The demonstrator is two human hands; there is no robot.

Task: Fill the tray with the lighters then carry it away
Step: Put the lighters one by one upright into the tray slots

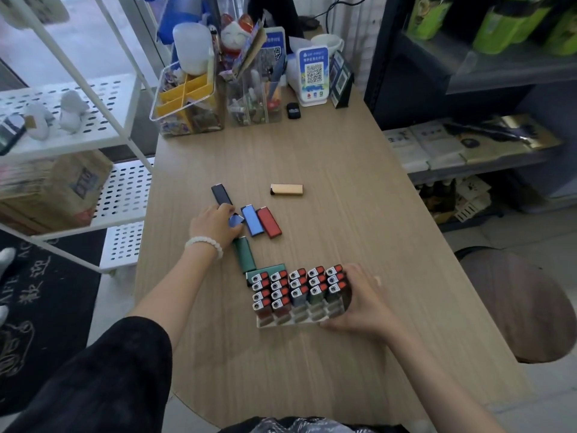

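Note:
A pale slotted tray (290,323) sits on the wooden table, with several lighters standing upright in its rear rows and the front slots empty. My right hand (359,304) grips the tray's right end. Beyond it lie loose lighters: two green (244,254), one blue (251,220), one red (269,222), one dark navy (221,194) and one tan (286,189). My left hand (215,225) is closed around another blue lighter (235,220), right beside the navy one.
Clear organizer boxes (187,101), a cat figurine (234,35) and QR code stands (313,76) crowd the table's far end. A white perforated rack (103,120) stands to the left, dark shelves (468,145) to the right, and a round brown stool (518,307) near the right edge.

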